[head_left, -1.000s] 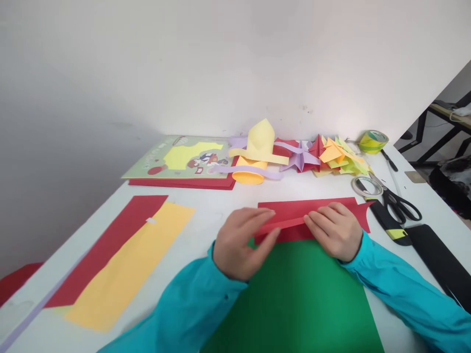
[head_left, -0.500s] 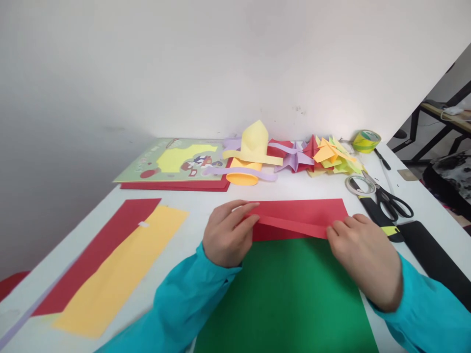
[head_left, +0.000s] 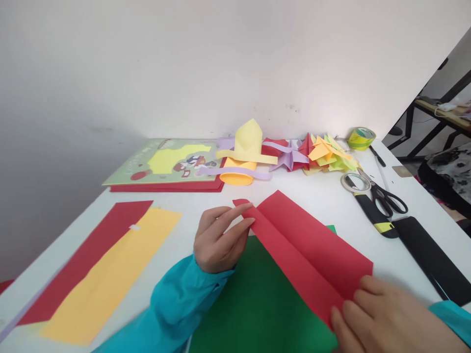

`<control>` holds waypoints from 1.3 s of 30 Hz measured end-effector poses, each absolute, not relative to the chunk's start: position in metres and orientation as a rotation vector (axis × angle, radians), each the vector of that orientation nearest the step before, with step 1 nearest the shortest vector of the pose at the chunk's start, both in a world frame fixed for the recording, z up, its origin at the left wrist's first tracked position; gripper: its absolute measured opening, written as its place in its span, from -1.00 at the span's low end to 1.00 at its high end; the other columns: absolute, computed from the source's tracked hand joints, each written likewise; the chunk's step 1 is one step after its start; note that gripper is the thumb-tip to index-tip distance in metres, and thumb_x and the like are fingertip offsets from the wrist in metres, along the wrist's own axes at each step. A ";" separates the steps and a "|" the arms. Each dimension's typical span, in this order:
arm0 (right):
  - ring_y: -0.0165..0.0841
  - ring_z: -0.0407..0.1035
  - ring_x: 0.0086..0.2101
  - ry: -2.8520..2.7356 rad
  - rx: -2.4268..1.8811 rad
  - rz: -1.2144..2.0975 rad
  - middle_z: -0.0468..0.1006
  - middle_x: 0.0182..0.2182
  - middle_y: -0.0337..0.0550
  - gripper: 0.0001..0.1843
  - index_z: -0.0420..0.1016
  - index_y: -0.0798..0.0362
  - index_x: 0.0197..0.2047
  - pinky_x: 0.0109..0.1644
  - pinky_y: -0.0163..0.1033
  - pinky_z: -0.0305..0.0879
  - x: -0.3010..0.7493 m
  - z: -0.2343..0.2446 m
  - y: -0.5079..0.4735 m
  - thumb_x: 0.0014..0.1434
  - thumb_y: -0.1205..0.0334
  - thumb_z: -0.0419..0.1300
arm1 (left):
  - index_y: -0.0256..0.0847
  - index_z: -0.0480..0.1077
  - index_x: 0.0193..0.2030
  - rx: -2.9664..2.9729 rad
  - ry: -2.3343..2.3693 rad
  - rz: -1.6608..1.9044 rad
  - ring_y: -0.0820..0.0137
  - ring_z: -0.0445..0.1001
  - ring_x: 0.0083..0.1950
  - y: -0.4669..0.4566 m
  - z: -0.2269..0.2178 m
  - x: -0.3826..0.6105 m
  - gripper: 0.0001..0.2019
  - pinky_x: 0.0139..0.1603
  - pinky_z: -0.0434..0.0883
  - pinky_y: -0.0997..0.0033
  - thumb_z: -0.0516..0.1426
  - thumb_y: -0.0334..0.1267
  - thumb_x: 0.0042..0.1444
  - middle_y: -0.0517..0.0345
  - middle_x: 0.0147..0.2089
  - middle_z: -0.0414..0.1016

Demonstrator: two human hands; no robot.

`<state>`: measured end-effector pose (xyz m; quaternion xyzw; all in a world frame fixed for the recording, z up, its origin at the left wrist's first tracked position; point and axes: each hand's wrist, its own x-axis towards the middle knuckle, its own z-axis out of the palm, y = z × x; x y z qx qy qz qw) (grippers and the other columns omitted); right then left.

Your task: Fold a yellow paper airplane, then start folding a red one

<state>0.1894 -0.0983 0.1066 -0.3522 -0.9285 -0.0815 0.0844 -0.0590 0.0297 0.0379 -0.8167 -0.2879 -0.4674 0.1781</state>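
Between my two hands a sheet of red paper (head_left: 316,245) is stretched at a slant, with a crease along its length and its near strip folded up. My left hand (head_left: 222,238) pinches the far left end between thumb and fingers. At the lower right end, my right hand (head_left: 386,314) grips the paper's corner, its fingers curled over the edge. Beneath lies a green sheet (head_left: 253,304), partly covered by the red paper.
Dark red paper (head_left: 88,255) and orange paper (head_left: 121,274) lie at left. Behind are a green picture board (head_left: 140,159), a yellow paper hat shape (head_left: 248,139) and folded paper stars (head_left: 324,152). Scissors (head_left: 384,196), a tape roll (head_left: 355,182), a cutter (head_left: 375,213) and a black phone-like slab (head_left: 434,260) sit at right.
The red paper has swung from nearly level to a slant, its right end coming down toward me. My right hand has moved down and right with it; my left keeps its pinch.
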 end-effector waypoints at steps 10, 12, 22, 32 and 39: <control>-0.29 0.40 -0.43 -2.892 -1.191 0.096 0.54 -0.47 -0.20 -0.71 0.48 0.04 -0.41 -0.29 -0.16 0.24 0.176 0.113 -0.057 0.12 -0.02 0.27 | -0.18 0.42 -0.18 -2.517 -0.832 -1.603 0.29 0.47 -0.14 0.050 0.015 -0.065 -0.76 -0.19 0.49 0.21 0.15 -0.57 0.08 -0.04 -0.13 0.55; -0.20 0.46 -0.26 -2.882 -1.324 0.052 0.58 -0.24 -0.04 -0.68 0.53 0.09 -0.20 -0.21 -0.11 0.32 0.177 0.100 -0.043 0.16 -0.01 0.24 | -0.16 0.43 -0.18 -2.539 -0.831 -1.543 0.28 0.47 -0.12 0.053 0.010 -0.067 -0.79 -0.18 0.50 0.22 0.14 -0.53 0.10 -0.02 -0.12 0.55; -0.03 0.07 0.25 -2.938 -1.437 0.243 0.15 0.29 0.13 -0.33 0.21 0.08 0.29 0.26 0.17 0.08 0.176 0.036 0.001 0.18 0.00 0.20 | -0.19 0.40 -0.19 -2.503 -0.622 -1.143 0.21 0.46 -0.08 0.078 0.002 -0.095 -0.85 -0.19 0.51 0.16 0.05 -0.46 0.17 -0.10 -0.15 0.56; -0.08 0.10 0.24 -2.963 -1.506 0.190 0.14 0.30 0.03 -0.50 0.18 0.05 0.30 0.25 0.20 0.07 0.192 0.033 0.015 0.30 0.33 -0.05 | -0.24 0.42 -0.32 -2.595 -0.574 -0.848 0.20 0.47 -0.13 0.087 -0.008 -0.100 -0.80 -0.23 0.52 0.19 -0.01 -0.47 0.16 -0.12 -0.17 0.57; -0.11 0.13 0.23 -2.826 -1.521 0.005 0.25 0.24 0.07 -0.53 0.29 0.16 0.23 0.28 0.19 0.02 0.194 0.026 0.030 0.30 0.39 -0.11 | -0.25 0.43 -0.39 -2.610 -0.587 -0.816 0.15 0.51 -0.13 0.078 -0.002 -0.092 -0.79 -0.26 0.51 0.15 0.00 -0.52 0.04 -0.10 -0.14 0.58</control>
